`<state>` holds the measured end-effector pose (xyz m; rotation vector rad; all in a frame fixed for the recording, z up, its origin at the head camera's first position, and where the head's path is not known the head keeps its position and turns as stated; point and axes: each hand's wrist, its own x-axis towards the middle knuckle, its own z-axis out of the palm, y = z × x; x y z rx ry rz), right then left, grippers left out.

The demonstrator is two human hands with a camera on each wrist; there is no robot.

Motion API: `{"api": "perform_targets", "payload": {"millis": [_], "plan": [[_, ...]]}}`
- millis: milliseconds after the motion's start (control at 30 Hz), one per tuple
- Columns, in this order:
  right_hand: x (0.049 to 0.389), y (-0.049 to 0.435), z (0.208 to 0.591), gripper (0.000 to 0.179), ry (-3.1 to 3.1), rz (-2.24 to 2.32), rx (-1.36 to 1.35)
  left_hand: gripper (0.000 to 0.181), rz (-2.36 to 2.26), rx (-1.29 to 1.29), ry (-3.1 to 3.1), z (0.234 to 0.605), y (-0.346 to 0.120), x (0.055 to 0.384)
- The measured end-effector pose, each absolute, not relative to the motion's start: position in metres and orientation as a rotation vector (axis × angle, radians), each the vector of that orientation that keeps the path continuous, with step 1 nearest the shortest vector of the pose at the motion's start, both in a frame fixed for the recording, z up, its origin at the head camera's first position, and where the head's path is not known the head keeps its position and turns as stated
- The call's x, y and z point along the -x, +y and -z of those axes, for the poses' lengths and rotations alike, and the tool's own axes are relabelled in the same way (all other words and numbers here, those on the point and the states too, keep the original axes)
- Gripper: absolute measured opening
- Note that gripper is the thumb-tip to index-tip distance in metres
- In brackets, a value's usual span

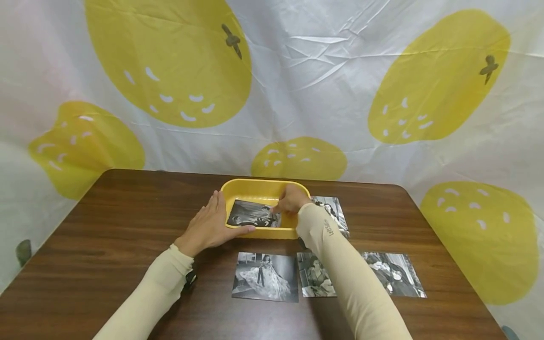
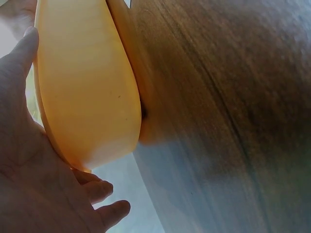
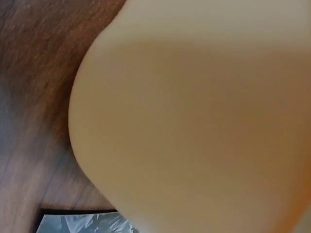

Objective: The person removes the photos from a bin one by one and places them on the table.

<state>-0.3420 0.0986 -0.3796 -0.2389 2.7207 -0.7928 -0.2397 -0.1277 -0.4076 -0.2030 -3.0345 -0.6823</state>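
Note:
A yellow plastic tray [image 1: 263, 233] stands near the back of the table. Inside it lies a black-and-white photo [image 1: 250, 215]. My left hand [image 1: 207, 224] rests against the tray's left end, fingers extended and thumb along the front rim; in the left wrist view the palm lies by the tray's wall [image 2: 90, 92]. My right hand [image 1: 293, 200] reaches into the tray, its curled fingers pinching the photo at its right edge. The fingertips there are partly hidden. The tray's outer wall [image 3: 184, 126] fills most of the right wrist view.
In front of the tray lie a photo of a wide gown [image 1: 265, 278], a photo partly under the right forearm [image 1: 315, 278] and another to the right [image 1: 395, 274]. One more photo [image 1: 335, 212] lies beside the tray's right end. A fruit-patterned curtain [image 1: 314, 94] hangs behind the table [image 1: 140, 212].

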Motion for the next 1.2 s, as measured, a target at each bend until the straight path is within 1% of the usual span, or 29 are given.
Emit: {"api": "perform_targets", "payload": {"millis": [167,400,600,800,1067,1200], "plan": [[0.3392,0.0987,0.3799,0.03,2.733,0.792,0.254,0.135,0.673,0.199,-3.046,0.4081,-0.1278,0.2399],[0.3403,0.0986,0.3798,0.029,2.737,0.791,0.244,0.135,0.667,0.196,-3.05,0.4085,-0.1275,0.2406],[0.3401,0.0995,0.377,0.027,2.702,0.888,0.229,0.134,0.665,0.207,-3.042,0.408,-0.1279,0.2405],[0.3381,0.0989,0.3754,0.029,2.681,0.952,0.19,0.134,0.672,0.209,-3.044,0.4074,-0.1278,0.2405],[0.3375,0.0989,0.3768,0.021,2.676,0.981,0.188,0.135,0.677,0.212,-3.048,0.4075,-0.1282,0.2403],[0.3373,0.0976,0.3758,0.028,2.683,0.955,0.228,0.136,0.681,0.205,-3.049,0.4086,-0.1286,0.2407]]}}
